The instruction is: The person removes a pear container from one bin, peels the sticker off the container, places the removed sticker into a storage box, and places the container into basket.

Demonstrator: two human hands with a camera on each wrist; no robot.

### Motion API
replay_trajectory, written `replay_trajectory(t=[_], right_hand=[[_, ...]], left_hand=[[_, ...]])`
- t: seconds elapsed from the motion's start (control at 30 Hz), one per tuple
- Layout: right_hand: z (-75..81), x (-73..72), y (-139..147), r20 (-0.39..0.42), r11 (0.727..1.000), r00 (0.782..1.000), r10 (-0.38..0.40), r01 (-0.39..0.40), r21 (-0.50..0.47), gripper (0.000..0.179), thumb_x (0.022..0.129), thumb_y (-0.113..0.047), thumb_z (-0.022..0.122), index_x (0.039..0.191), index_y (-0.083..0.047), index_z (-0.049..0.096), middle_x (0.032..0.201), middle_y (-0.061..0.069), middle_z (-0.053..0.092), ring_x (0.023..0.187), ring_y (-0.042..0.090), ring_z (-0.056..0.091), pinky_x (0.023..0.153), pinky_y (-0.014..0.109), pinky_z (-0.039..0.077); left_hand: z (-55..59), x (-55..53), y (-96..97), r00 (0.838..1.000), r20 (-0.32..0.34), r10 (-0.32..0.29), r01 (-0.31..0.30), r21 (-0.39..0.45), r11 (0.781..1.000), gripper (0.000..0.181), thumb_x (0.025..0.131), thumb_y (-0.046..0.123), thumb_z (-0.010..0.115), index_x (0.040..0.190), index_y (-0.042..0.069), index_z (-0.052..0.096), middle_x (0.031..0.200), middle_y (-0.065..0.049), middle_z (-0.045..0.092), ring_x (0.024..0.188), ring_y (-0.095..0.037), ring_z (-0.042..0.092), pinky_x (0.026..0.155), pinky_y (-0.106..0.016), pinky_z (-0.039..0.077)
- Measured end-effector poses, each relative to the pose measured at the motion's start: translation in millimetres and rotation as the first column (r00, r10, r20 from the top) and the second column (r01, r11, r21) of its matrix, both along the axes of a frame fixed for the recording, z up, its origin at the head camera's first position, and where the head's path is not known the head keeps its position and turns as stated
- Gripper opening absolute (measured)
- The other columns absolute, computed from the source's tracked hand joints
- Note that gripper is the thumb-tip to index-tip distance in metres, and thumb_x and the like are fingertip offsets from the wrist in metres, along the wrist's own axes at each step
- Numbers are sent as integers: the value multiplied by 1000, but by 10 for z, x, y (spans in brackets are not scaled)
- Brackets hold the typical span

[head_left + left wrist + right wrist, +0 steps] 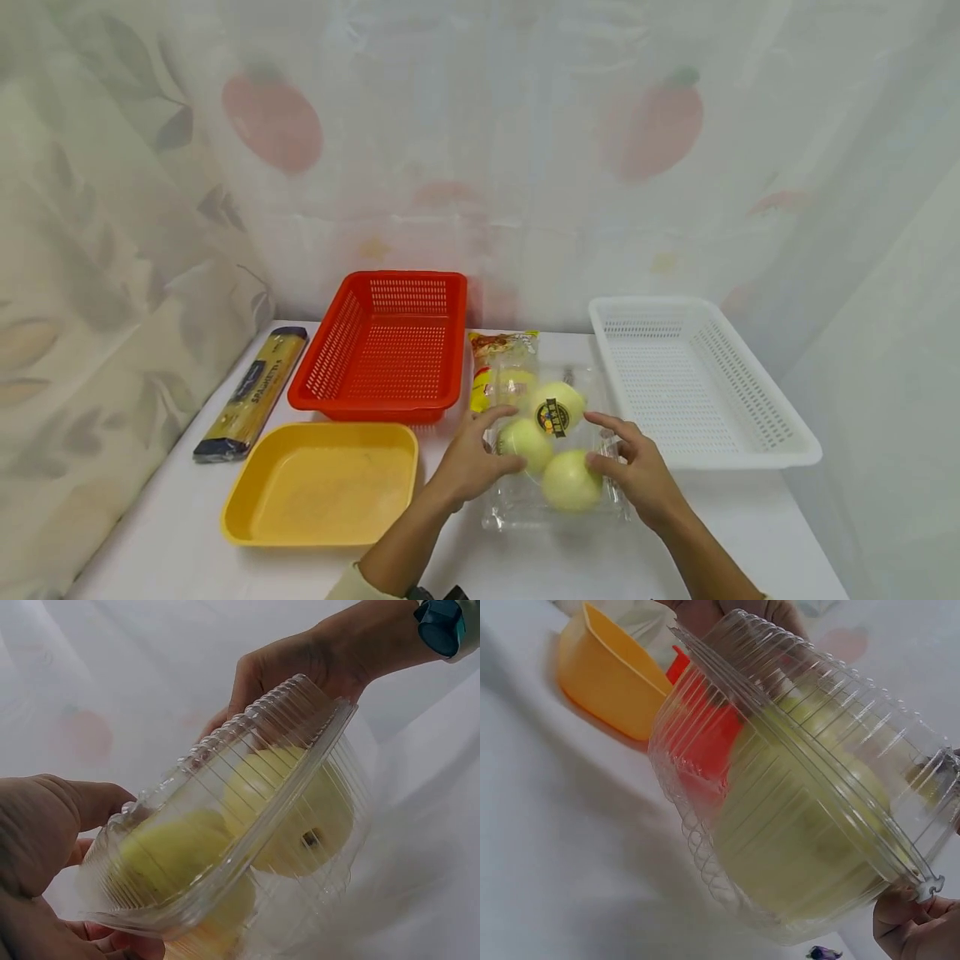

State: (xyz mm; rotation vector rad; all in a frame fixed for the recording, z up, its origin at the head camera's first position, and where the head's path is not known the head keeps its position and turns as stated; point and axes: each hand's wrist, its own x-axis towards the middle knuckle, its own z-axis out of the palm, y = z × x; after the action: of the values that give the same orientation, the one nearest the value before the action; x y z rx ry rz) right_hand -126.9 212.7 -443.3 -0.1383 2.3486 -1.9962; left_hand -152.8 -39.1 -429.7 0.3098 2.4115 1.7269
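Looking in from the side, the left wrist view catches a dark spot on one pale fruit (322,814), while the head view, from above, shows the black label (552,417) and all three fruits inside the clear box (525,510). Both hands hold the box between them over the table (540,575): the left hand (480,458) grips its left side, the right hand (637,467) pinches its right edge. To the left stand the yellow tub (322,483) and red basket (375,408); to the right, the white basket (735,460).
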Motion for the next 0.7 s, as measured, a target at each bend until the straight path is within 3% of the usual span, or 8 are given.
replay_trajectory(t=[0.37, 0.7], right_hand=[[-228, 22, -139, 7, 999, 1000, -16, 16, 34, 58, 79, -3, 76, 133, -12, 58, 125, 20, 42, 77, 26, 50, 61, 31, 47], [-414, 35, -206, 19, 998, 1000, -25, 24, 50, 56, 78, -5, 77, 131, -15, 60, 124, 21, 47, 80, 27, 51, 61, 33, 48]], left_hand=[[-219, 79, -130, 1000, 12, 20, -20, -12, 1000, 65, 70, 12, 80, 131, 19, 60, 120, -18, 40, 68, -20, 44, 55, -32, 44], [-405, 140, -189, 999, -10, 38, -39, -38, 999, 67, 67, 10, 80, 131, 15, 60, 111, -19, 43, 71, -20, 44, 57, -32, 43]])
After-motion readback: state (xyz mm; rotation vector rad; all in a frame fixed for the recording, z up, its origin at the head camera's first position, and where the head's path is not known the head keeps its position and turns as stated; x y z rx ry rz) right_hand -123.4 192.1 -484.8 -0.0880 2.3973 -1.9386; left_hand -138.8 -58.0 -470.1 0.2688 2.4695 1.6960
